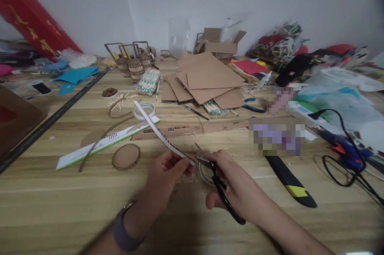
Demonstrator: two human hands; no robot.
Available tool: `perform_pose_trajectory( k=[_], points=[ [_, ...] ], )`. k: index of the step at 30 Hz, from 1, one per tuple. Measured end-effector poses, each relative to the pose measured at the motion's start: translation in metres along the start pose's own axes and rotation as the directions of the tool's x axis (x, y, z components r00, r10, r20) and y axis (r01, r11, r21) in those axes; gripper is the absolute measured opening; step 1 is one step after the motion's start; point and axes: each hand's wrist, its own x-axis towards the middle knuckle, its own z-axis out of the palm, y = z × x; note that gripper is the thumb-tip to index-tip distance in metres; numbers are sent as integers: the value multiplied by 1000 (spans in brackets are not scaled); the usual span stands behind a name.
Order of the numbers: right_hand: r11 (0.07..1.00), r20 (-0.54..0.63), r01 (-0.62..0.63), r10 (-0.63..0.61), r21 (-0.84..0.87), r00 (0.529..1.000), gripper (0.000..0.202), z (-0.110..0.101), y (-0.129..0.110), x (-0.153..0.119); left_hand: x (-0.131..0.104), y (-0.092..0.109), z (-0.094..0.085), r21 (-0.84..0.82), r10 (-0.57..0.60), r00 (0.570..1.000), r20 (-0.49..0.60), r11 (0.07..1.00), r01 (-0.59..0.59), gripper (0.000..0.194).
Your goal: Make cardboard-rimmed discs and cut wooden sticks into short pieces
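Observation:
My left hand (168, 175) pinches the lower end of a narrow white strip (159, 133), which curves up and away to the left; small dark notches show along part of its edge. In my right hand (235, 179) is a pair of black-handled scissors (221, 191). The blades are spread and point left, close to the strip's held end; whether they touch it I cannot tell. Under the scissors lies a round ring, partly hidden. Left of my hands sits a cardboard disc (126, 156) with a ridged rim. A roll of white tape (144, 111) lies behind the strip.
Stacked cardboard sheets (213, 73) lie at the back centre, beside bagged sticks (149, 81) and small wooden buckets (136, 69). A long printed board (102, 143) lies left. To the right are a black-and-yellow handle (291, 183) and a blue glue gun (349, 157) with a looping cord.

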Motion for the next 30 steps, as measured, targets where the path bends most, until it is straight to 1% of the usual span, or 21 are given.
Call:
perform_pose_trajectory(
  k=[2,4,7,11,17,20,25,30],
  points=[
    [998,81,-33,37,-59,996,66,-1,-1,0,0,1,0,-30,0,1000,-24,1000,0,26],
    [993,135,-61,74,-98,988,65,1,0,0,0,1,1,-46,-4,1000,-30,999,3,26],
    [991,162,-70,87,-110,983,64,4,1,1,1,0,1,-54,-23,1000,-13,998,23,27],
    [993,190,-78,93,-84,977,61,5,0,1,1,-1,1,-44,-30,1000,7,999,30,28],
    [999,164,-36,36,-5,986,49,2,-1,0,0,-3,-2,-21,-21,1000,17,1000,21,24],
    [1000,155,-19,16,19,988,48,1,0,0,0,-4,-3,-14,-18,1000,17,1000,18,22],
    [999,149,-26,23,18,989,47,2,2,0,0,-4,-2,-17,-19,1000,22,1000,19,22],
    [1000,126,-18,16,11,992,40,5,3,-1,0,-4,-2,-10,-26,999,38,1000,26,25]
  ],
)
